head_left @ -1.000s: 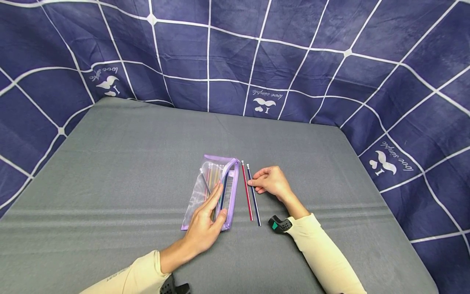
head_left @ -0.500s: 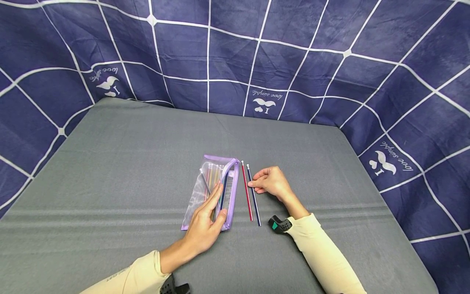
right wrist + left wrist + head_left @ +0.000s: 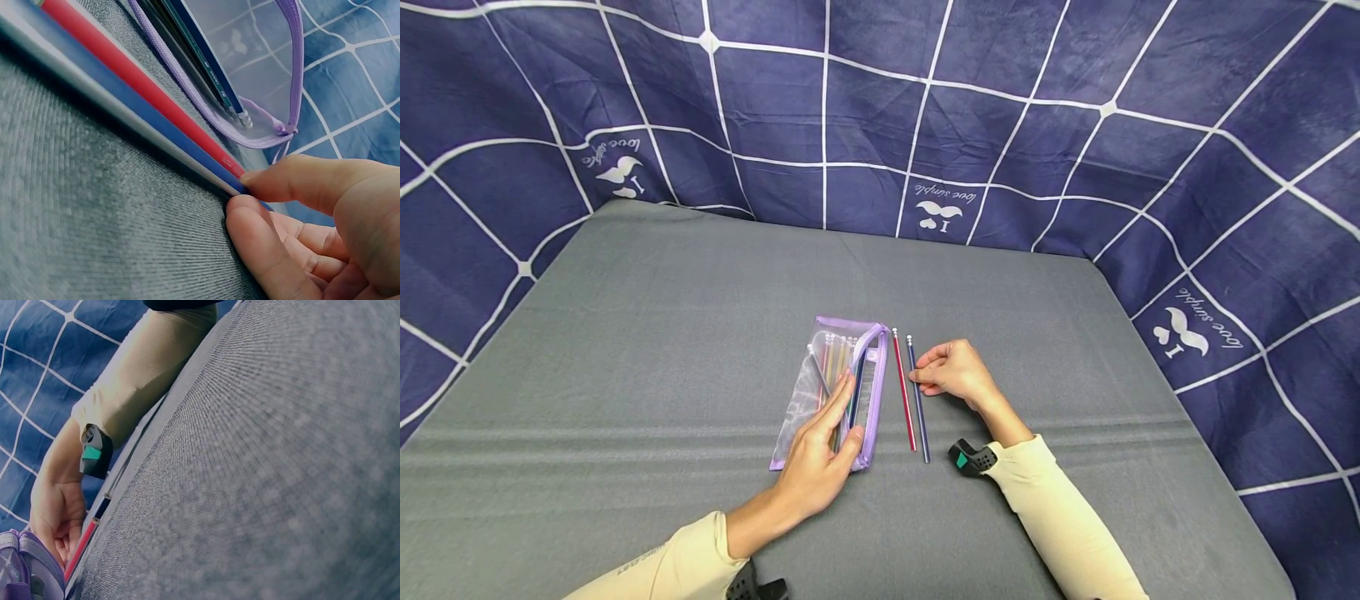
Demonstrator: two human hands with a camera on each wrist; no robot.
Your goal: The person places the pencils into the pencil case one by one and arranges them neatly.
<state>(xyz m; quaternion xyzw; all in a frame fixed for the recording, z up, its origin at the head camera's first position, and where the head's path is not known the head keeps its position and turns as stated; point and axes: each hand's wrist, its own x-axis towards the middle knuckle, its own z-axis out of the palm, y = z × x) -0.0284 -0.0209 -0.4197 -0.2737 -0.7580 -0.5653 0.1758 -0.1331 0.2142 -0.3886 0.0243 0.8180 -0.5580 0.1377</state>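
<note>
A see-through pencil case with purple edging (image 3: 797, 417) lies on the table, its zip open along the right side. Several pencils show inside it. My left hand (image 3: 816, 467) rests on the case with fingers straight, the thumb at the edge of the opening. To the right of the case lie a red pencil (image 3: 903, 392) and a blue pencil (image 3: 921, 421), side by side, erasers pointing away from me. Thumb and finger of my right hand (image 3: 953, 371) pinch the blue pencil (image 3: 147, 115) near its eraser end. The red pencil (image 3: 137, 75) runs close along it.
A grey cloth (image 3: 662, 333) covers the table, with slight creases across it. Behind and at both sides hangs a navy curtain (image 3: 872, 125) with white grid lines. A black wrist device (image 3: 972, 458) sits on the right wrist.
The blue pencil has turned slightly under my right fingers: its eraser end shifted a little right, its near end a little left. My left hand and the case have stayed put.
</note>
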